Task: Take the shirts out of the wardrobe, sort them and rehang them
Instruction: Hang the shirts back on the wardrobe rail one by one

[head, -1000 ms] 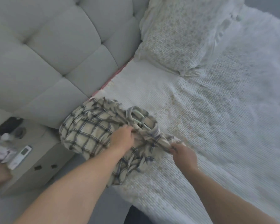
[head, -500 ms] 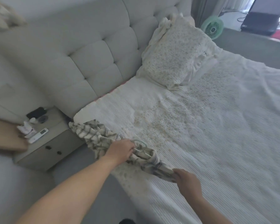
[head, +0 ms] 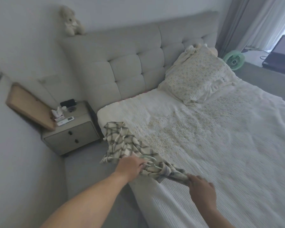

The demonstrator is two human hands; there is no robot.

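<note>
Both hands grip now: your left hand (head: 131, 167) closes on the hanger (head: 149, 159), your right hand (head: 201, 186) pinches the plaid shirt (head: 122, 143), pulled from a heap into a strip along the bed's (head: 220, 145) left edge, ready for sorting

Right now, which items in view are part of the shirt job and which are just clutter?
In play:
- plaid shirt, bunched at the bed's near edge
- pale hanger inside it
- left hand gripping at the hanger
- right hand gripping the shirt's other end
- bed as work surface

Lying about:
- pillow
- nightstand with remote
- teddy bear
- green fan
</note>
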